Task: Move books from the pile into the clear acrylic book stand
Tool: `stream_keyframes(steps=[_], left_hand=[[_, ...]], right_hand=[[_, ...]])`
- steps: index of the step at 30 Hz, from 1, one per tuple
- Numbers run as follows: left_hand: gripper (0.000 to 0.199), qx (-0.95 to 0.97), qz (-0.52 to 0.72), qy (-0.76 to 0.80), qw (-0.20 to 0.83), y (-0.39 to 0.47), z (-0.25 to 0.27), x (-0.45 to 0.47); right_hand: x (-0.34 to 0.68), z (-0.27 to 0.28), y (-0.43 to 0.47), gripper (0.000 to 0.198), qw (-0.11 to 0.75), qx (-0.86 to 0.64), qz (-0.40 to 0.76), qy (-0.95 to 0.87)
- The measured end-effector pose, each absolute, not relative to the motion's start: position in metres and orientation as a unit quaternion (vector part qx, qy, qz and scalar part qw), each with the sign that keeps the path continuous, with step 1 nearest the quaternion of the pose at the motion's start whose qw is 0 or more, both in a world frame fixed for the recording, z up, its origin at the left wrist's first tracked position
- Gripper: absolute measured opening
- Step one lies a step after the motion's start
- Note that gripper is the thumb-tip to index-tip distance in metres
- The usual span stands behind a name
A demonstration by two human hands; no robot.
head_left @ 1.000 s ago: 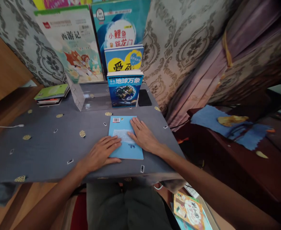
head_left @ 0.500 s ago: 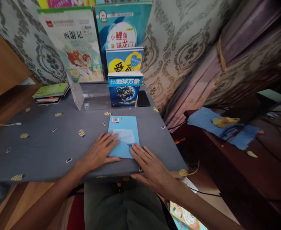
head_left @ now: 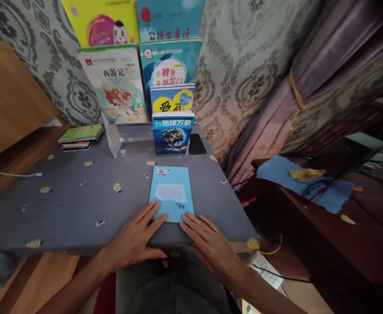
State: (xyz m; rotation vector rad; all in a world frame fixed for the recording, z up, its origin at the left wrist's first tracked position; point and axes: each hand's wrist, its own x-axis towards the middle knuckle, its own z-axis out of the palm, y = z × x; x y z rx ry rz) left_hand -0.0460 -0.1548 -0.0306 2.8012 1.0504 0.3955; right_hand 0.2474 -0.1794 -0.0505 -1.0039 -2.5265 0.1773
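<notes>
A light blue book (head_left: 171,178) lies flat near the table's front edge, its barcode at the far end and its printed text upside down to me. My left hand (head_left: 138,237) rests with fingertips on the book's near left corner, fingers stretched out and thumb apart. On the near right corner lie the fingertips of my right hand (head_left: 207,242), its fingers extended and flat. Neither hand grips anything. Beyond the book, a blue book with a globe on its cover (head_left: 173,136) stands upright at the front of a clear stand (head_left: 115,140).
Several upright books, among them a white-covered book (head_left: 119,93) and a yellow book (head_left: 104,22), rise in tiers behind. A black phone (head_left: 197,145) lies right of the stand. Stacked books (head_left: 80,136) and a white cable (head_left: 13,174) are at left. A blue cloth (head_left: 276,172) covers part of the dark side table.
My left hand has slid back toward me, from the book's middle to its near corner. My right hand has also drawn back slightly. The camera view has tilted up.
</notes>
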Motion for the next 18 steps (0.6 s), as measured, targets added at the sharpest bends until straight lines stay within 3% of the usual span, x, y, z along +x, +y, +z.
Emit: stream_keyframes(steps=[7,12,18], left_hand=[[0.059,0.895,0.165,0.404,0.09,-0.138,-0.028,-0.052],[0.057,0.838,0.226,0.486,0.103,-0.109,-0.03,-0.043],[0.053,0.828,0.301,0.442,0.169,-0.104,-0.026,-0.041]], right_hand=[[0.253,-0.026,-0.14,0.049,0.217,-0.407,0.121,-0.879],[0.243,-0.025,-0.109,0.05,0.204,-0.461,0.11,-0.856],[0.247,-0.038,-0.112,0.066,0.214,-0.442,0.11,-0.864]])
